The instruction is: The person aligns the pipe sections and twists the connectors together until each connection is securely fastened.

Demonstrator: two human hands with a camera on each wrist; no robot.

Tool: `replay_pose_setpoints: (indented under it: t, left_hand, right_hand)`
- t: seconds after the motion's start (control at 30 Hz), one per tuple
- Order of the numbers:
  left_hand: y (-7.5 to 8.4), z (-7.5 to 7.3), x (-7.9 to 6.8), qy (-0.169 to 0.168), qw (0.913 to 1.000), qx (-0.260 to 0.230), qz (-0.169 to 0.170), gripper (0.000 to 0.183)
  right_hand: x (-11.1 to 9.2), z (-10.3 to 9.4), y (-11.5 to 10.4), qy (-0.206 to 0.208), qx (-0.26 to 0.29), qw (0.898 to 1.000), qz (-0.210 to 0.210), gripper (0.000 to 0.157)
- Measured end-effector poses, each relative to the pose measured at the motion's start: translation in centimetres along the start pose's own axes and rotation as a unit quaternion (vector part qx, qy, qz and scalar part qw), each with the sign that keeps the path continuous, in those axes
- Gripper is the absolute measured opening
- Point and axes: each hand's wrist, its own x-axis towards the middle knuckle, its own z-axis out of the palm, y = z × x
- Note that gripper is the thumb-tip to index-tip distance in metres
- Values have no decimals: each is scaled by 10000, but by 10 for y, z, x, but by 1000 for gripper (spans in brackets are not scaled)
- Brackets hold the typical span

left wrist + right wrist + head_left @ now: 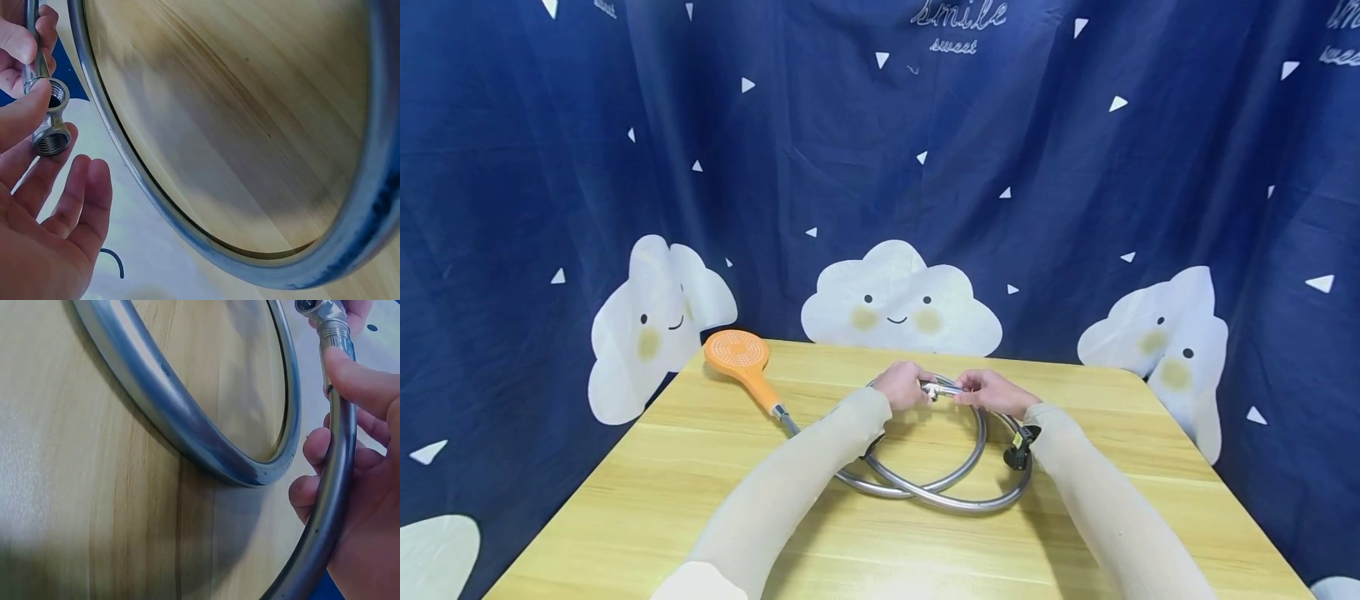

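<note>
My left hand pinches a small silver tee fitting between thumb and fingers. Two threaded openings of the fitting face the left wrist view. My right hand grips the end of a grey metallic shower hose, its thumb on the metal nut at the hose's tip. In the right wrist view the nut meets the fitting; how far it is threaded on, I cannot tell. From there the hose loops over the table below both hands. An orange shower head lies face up at the hose's other end.
A light wooden table carries everything. Dark blue curtains with white clouds and triangles stand behind it and on both sides. Hose loops lie between and under my forearms, near the black wrist camera on the right.
</note>
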Motion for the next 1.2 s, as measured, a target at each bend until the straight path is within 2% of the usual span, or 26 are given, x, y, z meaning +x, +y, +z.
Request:
replay_pose_setpoints:
  t: [0.3, 0.43, 0.6, 0.7, 0.8, 1.0, 1.2]
  left_hand:
    - [1, -1, -4, -44, 10000, 22, 83, 43]
    - [0, 1, -1, -35, 10000, 30, 73, 45]
    - [0, 1, 1, -3, 10000, -24, 12, 48]
    - [1, 1, 0, -9, 10000, -66, 0, 48]
    - [1, 0, -1, -3, 9999, -126, -5, 48]
    - [0, 0, -1, -25, 9998, -160, -117, 48]
    - [0, 0, 0, 8, 9999, -144, -80, 48]
  right_hand:
    - [-3, -1, -3, -168, -402, 9988, 224, 34]
    - [-3, 0, -3, -97, -236, 9993, 267, 26]
    - [-1, -1, 0, 5, 107, 9999, 104, 16]
    - [-1, -2, 1, -46, 95, 9999, 78, 19]
    - [-2, -4, 0, -114, -141, 9998, 110, 26]
    - [-1, -4, -1, -114, -428, 9984, 349, 36]
    - [0, -1, 0, 10, -133, 9994, 309, 23]
